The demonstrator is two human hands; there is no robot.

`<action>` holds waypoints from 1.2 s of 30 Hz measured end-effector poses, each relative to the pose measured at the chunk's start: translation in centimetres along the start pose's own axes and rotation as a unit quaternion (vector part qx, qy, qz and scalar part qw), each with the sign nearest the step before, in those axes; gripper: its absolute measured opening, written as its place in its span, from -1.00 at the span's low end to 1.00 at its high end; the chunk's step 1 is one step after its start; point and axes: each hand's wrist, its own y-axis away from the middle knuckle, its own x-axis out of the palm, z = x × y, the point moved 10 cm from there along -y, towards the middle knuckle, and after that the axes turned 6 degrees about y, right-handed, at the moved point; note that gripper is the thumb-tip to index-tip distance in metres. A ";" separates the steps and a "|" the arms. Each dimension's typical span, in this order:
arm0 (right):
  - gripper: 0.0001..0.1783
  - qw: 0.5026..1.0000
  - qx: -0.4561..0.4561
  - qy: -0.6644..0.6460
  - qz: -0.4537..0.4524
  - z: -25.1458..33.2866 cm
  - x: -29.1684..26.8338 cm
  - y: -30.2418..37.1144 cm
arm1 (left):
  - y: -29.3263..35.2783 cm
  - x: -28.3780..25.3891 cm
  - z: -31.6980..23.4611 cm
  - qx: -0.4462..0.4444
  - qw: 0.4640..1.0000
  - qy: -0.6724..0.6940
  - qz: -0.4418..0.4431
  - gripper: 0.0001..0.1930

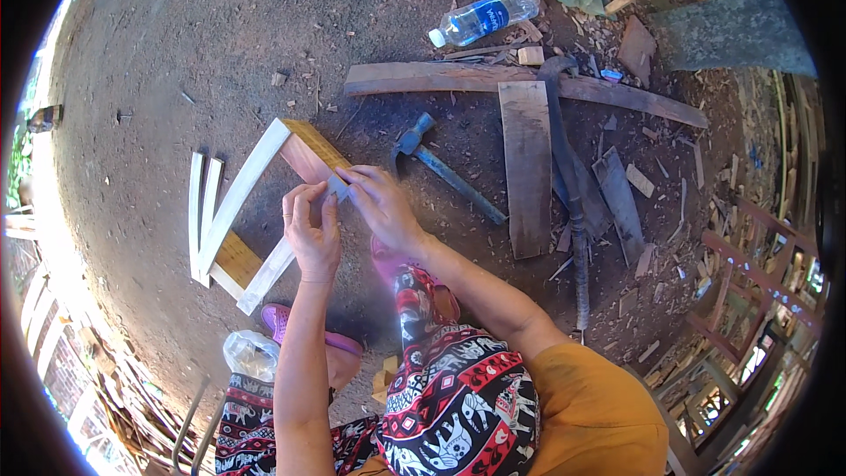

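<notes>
Four-sided frame of pale and yellow-brown wood strips point(238, 183): it lies on the brown dirt ground point(132, 79), left of the middle of the view, with its right-hand corner up by the two hands.
Left hand point(312, 234): bare, at that corner, thumb and pointing finger bent close to each other. From here I can't tell if they pinch a tiny thing.
Right hand point(383, 203): bare too, fingers clamped on the corner, where the yellow-brown strip ends.
Corner step: it looks to me like lining up and fixing the spot where the strips meet.
Hammer with a blue head and long blue-grey handle point(460, 183): on the ground in the middle of the view, just right of the hands. Nobody holds it.
Next move: I think it calls for a very still corner with the strips even. If a nail is to go in, one hand must let go to reach the hammer, and fingers must be out of its way.
Two thin pale wood strips point(195, 211): at the left of the view, just beside the frame.
</notes>
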 end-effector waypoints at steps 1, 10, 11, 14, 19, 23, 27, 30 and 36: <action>-0.61 0.999 0.006 -0.044 0.006 -0.9 0.6 0.1 | 0.0 -0.1 0.1 -0.002 1.000 0.006 -0.005 -0.81; -0.63 0.997 0.065 -0.023 0.018 -5.5 0.7 3.3 | 0.0 0.1 0.4 -0.017 0.998 -0.050 0.017 -0.79; -0.68 0.994 0.088 0.032 0.054 -5.8 0.4 3.8 | 0.0 0.1 0.9 -0.041 0.997 -0.067 0.025 -0.78; -0.66 0.979 0.002 0.199 -0.034 -2.3 -4.5 3.7 | 0.0 0.1 1.9 -0.094 0.995 -0.022 0.039 -0.77; -0.59 0.900 0.030 0.424 -0.095 -3.6 -9.3 2.2 | -0.1 0.2 3.5 -0.145 0.986 0.066 0.049 -0.78; -0.62 0.896 0.034 0.438 -0.055 -6.6 -8.5 1.2 | 0.1 0.0 5.8 -0.202 0.971 0.115 0.061 -0.74; -0.62 0.877 0.019 0.480 -0.008 -7.4 -7.1 0.4 | 0.2 -0.5 7.1 -0.291 0.950 0.028 0.106 -0.66; -0.64 0.897 0.010 0.441 0.005 -6.7 -7.2 0.4 | 0.6 0.1 7.4 -0.315 0.934 0.000 0.168 -0.61; -0.64 0.977 0.081 0.193 0.034 -1.5 -8.7 0.6 | 0.4 0.5 7.4 -0.336 0.919 -0.024 0.203 -0.62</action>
